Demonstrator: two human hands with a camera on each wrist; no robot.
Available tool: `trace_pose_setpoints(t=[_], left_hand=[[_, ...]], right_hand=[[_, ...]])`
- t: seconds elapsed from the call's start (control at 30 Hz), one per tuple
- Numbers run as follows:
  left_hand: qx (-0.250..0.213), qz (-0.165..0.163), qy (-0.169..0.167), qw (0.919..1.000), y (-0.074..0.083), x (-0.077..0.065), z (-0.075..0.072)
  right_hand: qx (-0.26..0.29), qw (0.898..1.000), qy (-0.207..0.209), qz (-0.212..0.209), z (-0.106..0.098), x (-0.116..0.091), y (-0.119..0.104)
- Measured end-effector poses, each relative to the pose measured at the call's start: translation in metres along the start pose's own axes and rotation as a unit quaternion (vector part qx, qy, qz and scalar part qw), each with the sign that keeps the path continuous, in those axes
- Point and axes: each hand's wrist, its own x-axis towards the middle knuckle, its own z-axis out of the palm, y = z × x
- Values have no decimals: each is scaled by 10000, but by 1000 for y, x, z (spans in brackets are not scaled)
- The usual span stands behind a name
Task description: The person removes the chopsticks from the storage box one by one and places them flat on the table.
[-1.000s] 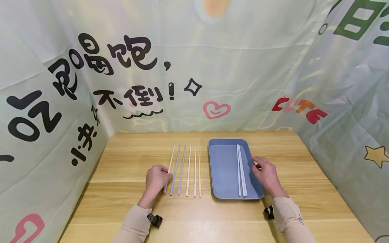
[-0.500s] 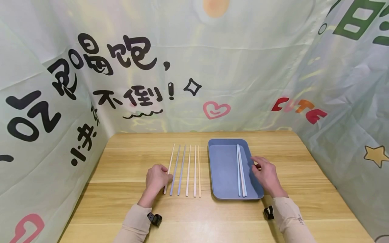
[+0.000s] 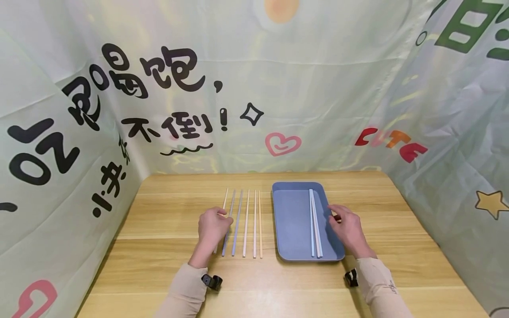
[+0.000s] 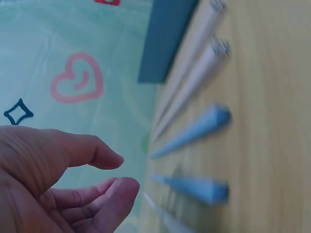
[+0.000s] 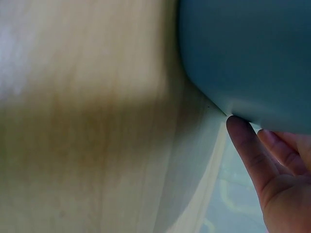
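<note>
My left hand [image 3: 214, 226] hovers over the left end of a row of chopsticks; in the left wrist view its thumb and forefinger [image 4: 104, 155] stand apart with nothing between them. Under and beside it lie a pale chopstick [image 3: 226, 199] and two bluish-purple chopsticks [image 3: 237, 225]. Farther right come two pinkish chopsticks [image 3: 246, 229] and a yellowish one [image 3: 260, 229]. The fingers of my right hand [image 3: 350, 229] touch the right rim of a blue tray [image 3: 292, 225]; the right wrist view shows fingertips against its outer wall. Light blue and whitish chopsticks [image 3: 312, 225] lie inside the tray.
The wooden table [image 3: 254, 287] is bounded at the back and sides by a printed cloth [image 3: 326, 97]. A black wrist camera [image 3: 212, 282] sits on the left sleeve, another [image 3: 351, 278] on the right.
My left hand has let go of the leftmost pale chopstick, which stays on the table, and has moved up and to the right. My right hand and the tray hold still.
</note>
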Motion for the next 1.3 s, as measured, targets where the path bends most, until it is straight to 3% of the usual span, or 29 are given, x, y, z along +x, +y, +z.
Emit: trace_pose_setpoints(t=[0.23, 0.4, 0.6, 0.73, 1.0, 1.3], left_hand=[[-963, 185, -242, 9949, 23, -2, 14], [-1969, -12, -569, 9788, 44, -6, 25], [-2488, -47, -872, 9646, 69, -12, 45], [-2595, 9, -1123, 9592, 82, -17, 60], [-2546, 129, -1310, 9581, 97, -26, 80], [-1867, 377, -1479, 9705, 110, -36, 104]], right_hand=[[17, 10000, -47, 34, 1, -1, 2], [-3, 9999, -79, 105, 1, -2, 2], [-28, 9998, -133, 129, 1, -2, 2], [-31, 9998, -130, 139, 1, -1, 2], [-2, 9996, -193, 194, -1, 0, 2], [-5, 9995, -216, 213, -1, 1, 2]])
